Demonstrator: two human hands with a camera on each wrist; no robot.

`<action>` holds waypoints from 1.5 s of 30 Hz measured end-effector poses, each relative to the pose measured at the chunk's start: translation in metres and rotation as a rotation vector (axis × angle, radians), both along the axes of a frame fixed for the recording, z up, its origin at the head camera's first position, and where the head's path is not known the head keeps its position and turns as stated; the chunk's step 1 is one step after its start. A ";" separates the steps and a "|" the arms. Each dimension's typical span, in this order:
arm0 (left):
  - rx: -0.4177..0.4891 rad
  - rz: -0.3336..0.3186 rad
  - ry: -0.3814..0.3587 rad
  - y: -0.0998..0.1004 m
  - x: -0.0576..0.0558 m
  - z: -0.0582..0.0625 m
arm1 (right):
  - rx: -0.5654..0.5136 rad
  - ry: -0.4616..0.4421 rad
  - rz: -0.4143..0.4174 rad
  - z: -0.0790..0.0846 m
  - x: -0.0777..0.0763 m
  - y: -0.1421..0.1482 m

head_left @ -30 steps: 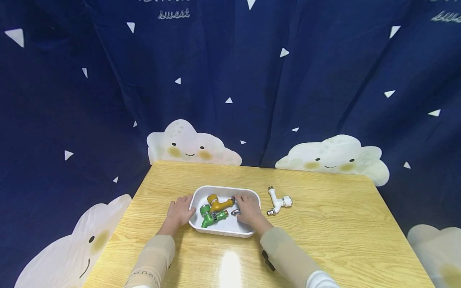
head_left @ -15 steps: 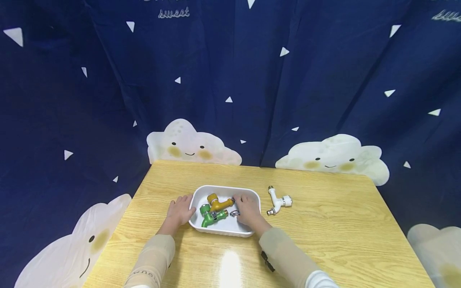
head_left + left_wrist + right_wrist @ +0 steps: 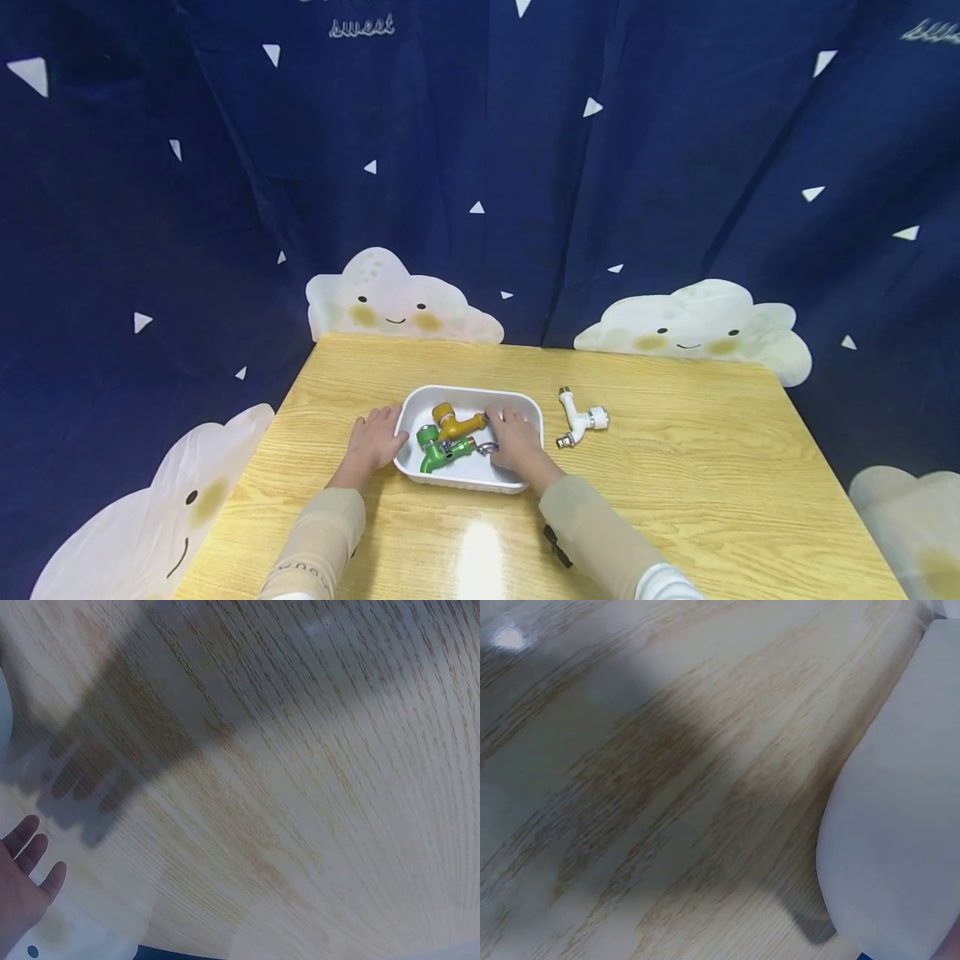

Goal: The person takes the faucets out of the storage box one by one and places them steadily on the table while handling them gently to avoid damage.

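Observation:
In the head view, a white plastic tub point(image 3: 468, 483) sits on the wooden table. My left hand point(image 3: 372, 439) rests at its left end, thumb over the rim and fingers along the outside. The left wrist view shows its fingers point(image 3: 31, 855) straight and spread. Inside lie a yellow faucet point(image 3: 459, 427) and a green faucet point(image 3: 442, 452), side by side at the left. My right hand point(image 3: 517, 440) reaches into the tub's right half, fingers bent round a silver faucet point(image 3: 487, 448). Only its curved spout shows; the hand covers the rest.
A white faucet point(image 3: 581, 421) with metal ends lies on the table point(image 3: 675, 467), right of the tub. A dark blue curtain point(image 3: 480, 167) with clouds and triangles hangs behind the table's back edge. The tub's white outer wall point(image 3: 892, 810) fills the right wrist view's right side.
The silver spout under my right hand has shifted slightly left and toward me, now close to the green faucet's end. My left hand and the tub stay in place.

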State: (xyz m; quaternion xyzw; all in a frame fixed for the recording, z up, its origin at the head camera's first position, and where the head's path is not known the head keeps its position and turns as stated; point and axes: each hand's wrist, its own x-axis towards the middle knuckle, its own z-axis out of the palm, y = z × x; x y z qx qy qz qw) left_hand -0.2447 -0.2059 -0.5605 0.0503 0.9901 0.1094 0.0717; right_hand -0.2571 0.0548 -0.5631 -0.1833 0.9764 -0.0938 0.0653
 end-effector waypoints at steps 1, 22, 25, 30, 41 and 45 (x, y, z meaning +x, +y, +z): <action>-0.001 0.000 -0.001 0.000 0.000 0.000 | -0.006 -0.003 -0.002 0.000 0.000 0.000; 0.005 0.000 0.008 -0.001 -0.002 -0.004 | -0.058 -0.055 -0.036 0.001 0.003 -0.002; 0.005 0.000 0.011 -0.001 -0.002 -0.005 | -0.052 -0.056 -0.033 0.000 0.003 -0.002; 0.006 0.002 0.015 -0.001 -0.001 -0.004 | -0.061 -0.053 -0.033 0.000 0.003 -0.002; 0.002 0.003 0.010 0.000 -0.001 -0.002 | -0.073 -0.038 -0.016 0.003 0.006 0.000; 0.009 0.004 0.012 0.000 0.000 -0.002 | -0.093 -0.036 -0.003 0.007 0.007 0.001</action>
